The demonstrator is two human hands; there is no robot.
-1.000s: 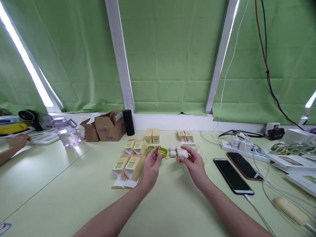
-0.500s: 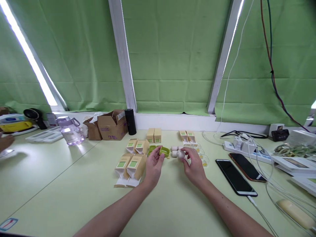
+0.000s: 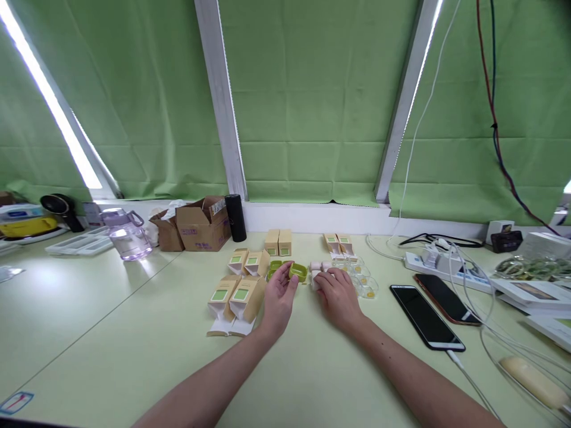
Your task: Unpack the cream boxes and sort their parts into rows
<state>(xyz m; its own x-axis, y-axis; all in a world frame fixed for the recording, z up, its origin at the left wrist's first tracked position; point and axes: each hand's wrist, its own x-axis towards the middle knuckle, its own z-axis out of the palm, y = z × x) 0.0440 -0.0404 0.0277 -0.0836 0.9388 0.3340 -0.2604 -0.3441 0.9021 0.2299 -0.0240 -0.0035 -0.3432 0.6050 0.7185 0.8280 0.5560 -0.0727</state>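
Between thumb and fingers, my left hand (image 3: 279, 297) holds a small green container (image 3: 298, 273). More green pieces (image 3: 273, 267) lie just behind that hand. My right hand (image 3: 338, 295) is over the small white cylinders (image 3: 316, 266), its fingers curled around one at the near side, mostly hidden. Clear round cups with yellow spots (image 3: 368, 288) stand to its right. Open kraft boxes with green labels (image 3: 241, 295) sit left of my left hand. Two closed kraft boxes (image 3: 284, 242) stand at the back, and two smaller open ones (image 3: 344, 246) are behind my right hand.
Two phones (image 3: 427, 317) (image 3: 447, 299) lie on the right, near a power strip (image 3: 450, 270) and white cables. At the back left are a cardboard box (image 3: 203, 226), a black cylinder (image 3: 235, 218) and a water bottle (image 3: 128, 235). A beige object (image 3: 534, 381) rests at lower right.
My right hand has lowered toward the white cylinders, and the white round piece it held up is now hidden or down among them. Another person's hand at the far left has left view.
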